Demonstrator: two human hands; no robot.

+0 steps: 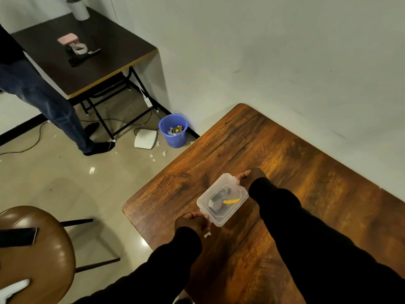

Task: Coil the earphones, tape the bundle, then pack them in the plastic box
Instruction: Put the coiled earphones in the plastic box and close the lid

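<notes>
A clear plastic box (208,199) with its lid on rests on the brown wooden table (285,172). Through the lid I see the dark coiled earphones (218,199) and a strip of yellow tape (231,201) on the bundle. My left hand (194,222) grips the box's near left end by its latch. My right hand (249,175) holds the far right end by the other latch. Both arms wear black sleeves.
A small white scrap (207,234) lies on the table by my left hand. A brown stool (43,249) with a phone (18,236) stands at the left. On the floor are a blue bin (174,137) and cables. A person's legs (54,110) stand by a dark side table (87,69).
</notes>
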